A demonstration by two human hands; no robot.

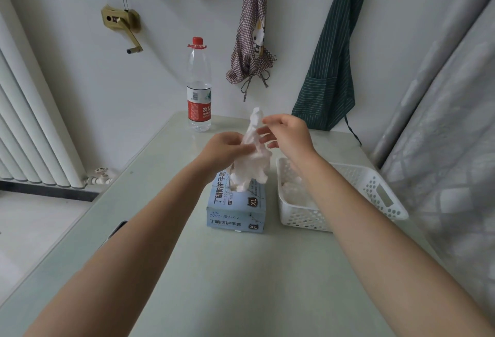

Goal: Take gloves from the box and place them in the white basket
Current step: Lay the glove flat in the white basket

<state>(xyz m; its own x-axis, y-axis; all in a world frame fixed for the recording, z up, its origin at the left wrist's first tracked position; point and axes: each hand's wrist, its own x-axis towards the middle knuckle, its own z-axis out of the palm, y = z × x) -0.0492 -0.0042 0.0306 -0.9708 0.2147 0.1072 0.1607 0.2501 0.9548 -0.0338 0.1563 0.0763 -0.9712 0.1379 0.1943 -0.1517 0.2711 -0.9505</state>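
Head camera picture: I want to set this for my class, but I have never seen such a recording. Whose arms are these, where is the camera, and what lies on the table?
There is no machine here. A person wears one camera on the head, looking forward and down, so both bare arms reach in from below. The left hand holds a bunch of white gloves above the blue glove box; the right hand is beside them with relaxed fingers. On the pale table, right of the box, stands a white basket with some white gloves already inside. A water bottle stands at the far edge. Aprons hang on the wall.
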